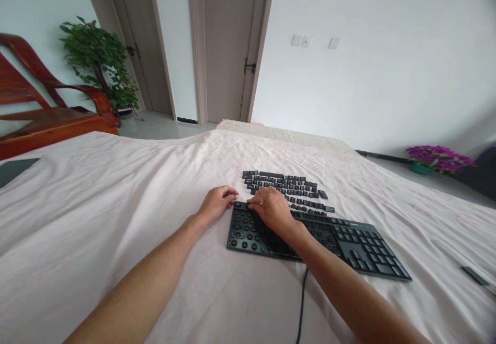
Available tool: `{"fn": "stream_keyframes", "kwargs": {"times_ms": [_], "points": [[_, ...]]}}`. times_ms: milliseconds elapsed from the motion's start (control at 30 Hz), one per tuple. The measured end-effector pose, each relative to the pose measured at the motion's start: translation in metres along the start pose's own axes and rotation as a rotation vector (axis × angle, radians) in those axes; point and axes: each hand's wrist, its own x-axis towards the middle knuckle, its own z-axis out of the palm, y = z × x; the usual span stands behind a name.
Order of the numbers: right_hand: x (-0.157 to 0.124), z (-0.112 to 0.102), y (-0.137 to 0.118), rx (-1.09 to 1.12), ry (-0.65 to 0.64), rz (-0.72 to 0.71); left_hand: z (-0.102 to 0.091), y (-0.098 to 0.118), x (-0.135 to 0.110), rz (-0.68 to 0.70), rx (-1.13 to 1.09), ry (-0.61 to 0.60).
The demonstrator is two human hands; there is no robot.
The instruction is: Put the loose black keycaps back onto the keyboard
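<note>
A black keyboard (242, 249) lies on the cloth. Most of its left block lacks caps, baring round key mounts, while its right side has caps on. My right hand (273, 210) is bent over the top left of the board, its thumb and fingers closed at a dark keycap (249, 205) in the top row. Just off the upper left corner is my left hand (220, 202), fingers curled and pressed together; whatever they hold is hidden. Behind the board, loose black keycaps (298, 190) are laid out in rows, partly covered by my right hand.
A pale flowered cloth (174, 178) with wrinkles covers the surface. The keyboard's black cable (302, 308) runs toward me. At the right edge lies a small dark object (475, 275). A wooden chair (58, 111), doors (228, 44) and purple flowers (437, 157) stand beyond.
</note>
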Motion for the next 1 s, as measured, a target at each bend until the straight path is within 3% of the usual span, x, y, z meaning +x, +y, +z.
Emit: {"fn": "stream_keyframes", "kwargs": {"times_ms": [500, 1000], "points": [[-0.001, 0.0, -0.006, -0.044, -0.084, -0.017, 0.0, -0.001, 0.0, 0.011, 0.035, 0.0], [-0.028, 0.012, -0.029, -0.351, -0.04, -0.1, 0.001, 0.002, -0.002, 0.014, 0.077, 0.0]]}}
